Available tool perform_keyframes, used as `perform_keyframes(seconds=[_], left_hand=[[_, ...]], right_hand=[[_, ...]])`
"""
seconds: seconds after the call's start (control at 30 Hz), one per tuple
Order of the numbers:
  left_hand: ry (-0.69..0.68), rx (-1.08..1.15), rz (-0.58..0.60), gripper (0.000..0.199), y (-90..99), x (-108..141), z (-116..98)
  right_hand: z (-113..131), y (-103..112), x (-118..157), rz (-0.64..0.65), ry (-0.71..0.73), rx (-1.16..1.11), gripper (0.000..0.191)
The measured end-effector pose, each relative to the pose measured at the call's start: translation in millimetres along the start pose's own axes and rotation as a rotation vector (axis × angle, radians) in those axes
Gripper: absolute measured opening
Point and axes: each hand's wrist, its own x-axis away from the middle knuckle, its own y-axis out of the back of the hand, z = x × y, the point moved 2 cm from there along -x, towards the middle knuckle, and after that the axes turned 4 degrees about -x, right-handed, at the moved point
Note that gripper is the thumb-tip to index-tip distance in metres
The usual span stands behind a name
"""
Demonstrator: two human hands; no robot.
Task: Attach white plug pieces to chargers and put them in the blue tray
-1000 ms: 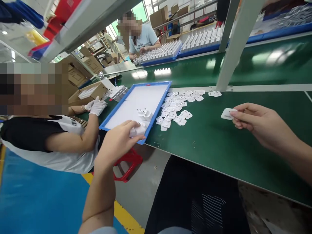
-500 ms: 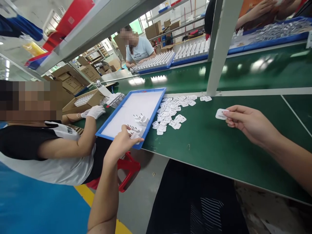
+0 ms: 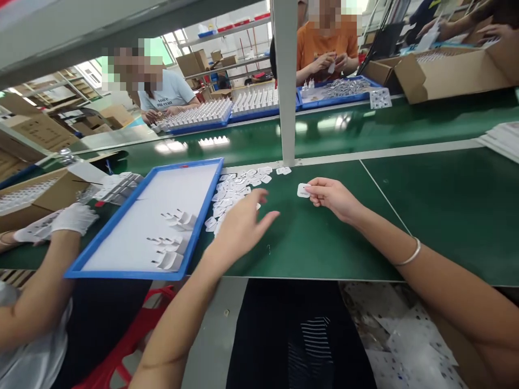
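Between the thumb and fingers of my right hand [image 3: 334,199] is a small white plastic plate [image 3: 303,190] with rounded corners, held above the green table. My left hand [image 3: 243,219] is open, thumb and fingers apart with nothing between them. It hovers over the near side of a pile of similar white plates [image 3: 231,194] and hides part of it. Left of the pile, a blue-rimmed tray [image 3: 201,216] lined in white holds several white plug housings [image 3: 168,260] with metal pins, grouped along its right side.
A grey post [image 3: 288,81] rises behind the pile. At the left, a co-worker's gloved hand [image 3: 75,219] is beside a carton [image 3: 52,202] of white parts. Across the line are trays of plugs [image 3: 211,113] and another carton [image 3: 450,73]. White sheets [image 3: 503,140] lie at the far right.
My left hand has left the plugs in the tray and moved right, over the white plates. My right hand still holds its plate. The view has turned right.
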Motion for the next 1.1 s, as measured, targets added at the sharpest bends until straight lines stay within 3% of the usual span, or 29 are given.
perform_keyframes(seconds=[0.1, 0.2, 0.3, 0.4, 0.5, 0.6, 0.67, 0.73, 0.87, 1.1], left_hand=[[-0.261, 0.007, 0.058, 0.055, -45.4, -52.7, -15.9], [-0.336, 0.000, 0.060, 0.043, -76.7, -81.0, -20.9], [-0.328, 0.060, 0.063, 0.027, -88.6, -84.8, -15.5], [-0.330, 0.054, 0.083, 0.043, -82.1, -80.9, -1.0], [-0.141, -0.151, 0.053, 0.062, -67.0, -85.4, 23.8], [0.258, -0.368, 0.010, 0.067, -57.7, -95.5, 57.4], [0.496, -0.398, 0.034, 0.075, -59.4, -100.4, 78.5], [0.627, -0.353, 0.096, 0.084, -66.2, -103.1, 93.3], [0.621, -0.295, 0.139, 0.089, -80.5, -104.1, 96.5], [0.515, -0.281, 0.127, 0.092, -99.9, -100.1, 70.1]], right_hand=[[-1.8, 3.9, -4.4, -0.021, 0.019, 0.040, 0.042], [-4.6, 6.1, -7.5, -0.029, 0.036, 0.086, 0.040], [-9.1, 4.3, -7.7, -0.002, 0.035, 0.146, 0.038], [-13.3, 1.1, -6.1, 0.034, 0.040, 0.227, 0.033], [-14.9, 2.7, -5.7, 0.007, 0.093, 0.354, 0.026], [-14.7, 9.4, -7.4, -0.072, 0.209, 0.692, 0.019], [-15.7, 13.7, -9.4, -0.092, 0.244, 0.894, 0.020], [-17.6, 16.8, -11.5, -0.086, 0.233, 0.978, 0.021], [-19.7, 17.7, -14.0, -0.071, 0.232, 1.045, 0.023], [-21.6, 15.2, -15.2, -0.090, 0.260, 1.104, 0.019]])
